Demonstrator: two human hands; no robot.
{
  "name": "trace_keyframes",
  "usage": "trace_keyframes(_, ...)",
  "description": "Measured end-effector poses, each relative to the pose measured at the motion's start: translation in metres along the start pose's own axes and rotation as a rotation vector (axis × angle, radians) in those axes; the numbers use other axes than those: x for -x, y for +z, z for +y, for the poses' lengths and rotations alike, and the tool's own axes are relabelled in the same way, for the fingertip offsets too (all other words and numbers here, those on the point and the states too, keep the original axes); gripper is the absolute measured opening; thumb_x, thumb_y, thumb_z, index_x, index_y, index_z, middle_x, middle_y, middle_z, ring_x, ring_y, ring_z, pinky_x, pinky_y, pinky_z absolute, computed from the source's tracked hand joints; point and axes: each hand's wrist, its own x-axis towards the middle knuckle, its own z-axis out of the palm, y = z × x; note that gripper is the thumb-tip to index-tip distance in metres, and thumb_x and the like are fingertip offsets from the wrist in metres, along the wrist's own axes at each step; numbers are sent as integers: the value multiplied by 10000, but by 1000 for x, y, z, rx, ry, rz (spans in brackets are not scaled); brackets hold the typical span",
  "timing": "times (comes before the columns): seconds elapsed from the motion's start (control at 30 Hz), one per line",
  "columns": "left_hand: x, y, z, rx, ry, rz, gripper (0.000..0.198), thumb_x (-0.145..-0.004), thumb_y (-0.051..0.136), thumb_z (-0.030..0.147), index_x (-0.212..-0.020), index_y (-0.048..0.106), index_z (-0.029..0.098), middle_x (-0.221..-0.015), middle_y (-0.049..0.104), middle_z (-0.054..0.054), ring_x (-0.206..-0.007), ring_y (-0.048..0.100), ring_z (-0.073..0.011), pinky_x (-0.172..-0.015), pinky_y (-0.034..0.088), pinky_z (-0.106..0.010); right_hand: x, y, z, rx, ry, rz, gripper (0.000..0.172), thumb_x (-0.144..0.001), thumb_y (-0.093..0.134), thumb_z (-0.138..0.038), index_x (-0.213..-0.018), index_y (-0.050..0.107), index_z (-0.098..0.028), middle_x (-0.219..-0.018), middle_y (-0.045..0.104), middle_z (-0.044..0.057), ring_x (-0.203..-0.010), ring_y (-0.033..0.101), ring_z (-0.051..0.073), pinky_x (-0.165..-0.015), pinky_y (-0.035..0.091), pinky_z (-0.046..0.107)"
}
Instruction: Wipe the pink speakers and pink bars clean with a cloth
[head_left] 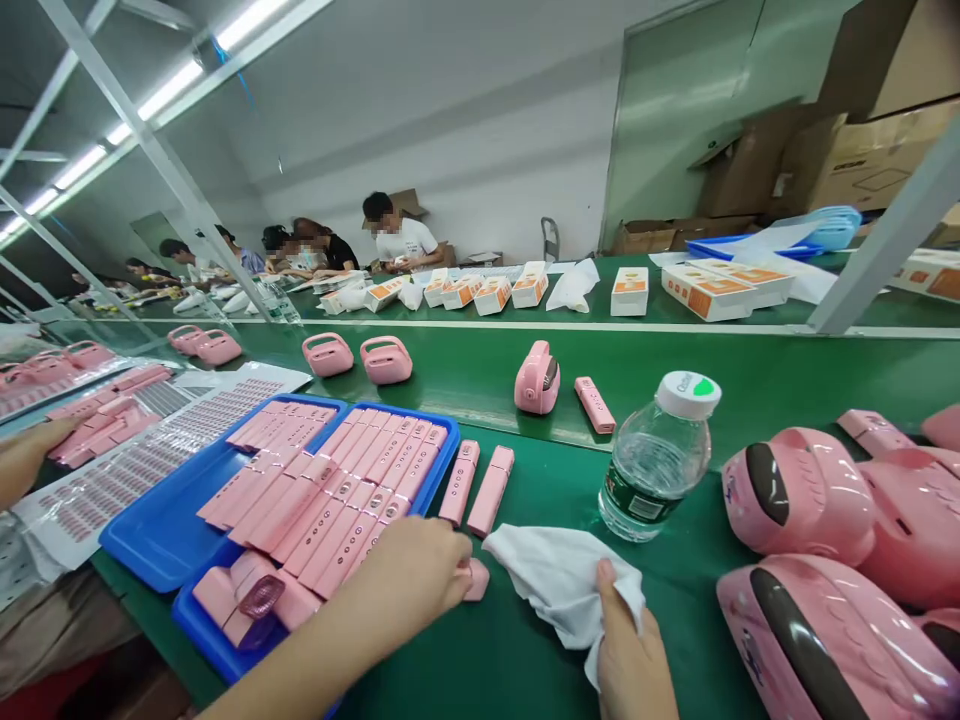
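Observation:
My left hand point(420, 565) is closed, with its fingers wrapped round a pink remote point(476, 580); only one end of it shows past the fingertips, low over the green table. A white cloth point(559, 580) is pinched in my right hand point(634, 645), thumb on top, and spreads out toward the left hand. Just beyond the left hand lie two pink remotes point(491, 490) side by side. Under and beside my left forearm is a blue tray point(450, 440) packed with rows of pink remotes point(352, 510), some with small round buttons facing up.
A clear water bottle point(656, 460) stands beyond the cloth. Large glossy pink machines point(840, 630) crowd the right side. Another pink machine point(537, 378) and a remote point(595, 404) sit farther back. Left are a second blue tray point(150, 545), printed sheets point(90, 500) and a co-worker's arm point(26, 460).

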Motion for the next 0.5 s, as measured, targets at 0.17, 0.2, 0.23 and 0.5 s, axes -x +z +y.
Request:
trace_keyframes(0.17,22,14,11,64,-45,-51,408,-711,412,19,-1033,634,135,-944,649,-188,-823,632,-349,-642,477,-419,2,2,-4,3,-94,0,489,-703,597,-540,-947,644,-119,-879,712,74,-861,644,264,-687,512,267)
trace_keyframes(0.2,24,14,9,109,-68,-49,409,-704,445,32,-1053,627,142,-978,647,-185,-860,625,-351,-679,479,-428,1,1,-4,16,-120,31,466,-711,591,-528,-949,648,-132,-856,715,69,-829,654,262,-643,516,268)
trace_keyframes(0.23,26,15,4,189,-86,-21,388,-711,483,71,-1059,627,165,-1011,648,-166,-898,617,-343,-728,476,-431,-2,0,-3,26,-146,59,438,-720,584,-516,-949,654,-149,-824,718,62,-797,662,257,-603,516,266)
trace_keyframes(0.5,50,25,-27,1372,-206,483,459,-834,429,471,-1209,486,212,-900,632,-55,-710,586,-170,-600,472,-253,-13,-2,0,104,-245,95,348,-715,596,-483,-859,678,-177,-817,724,60,-848,659,273,-633,521,285)
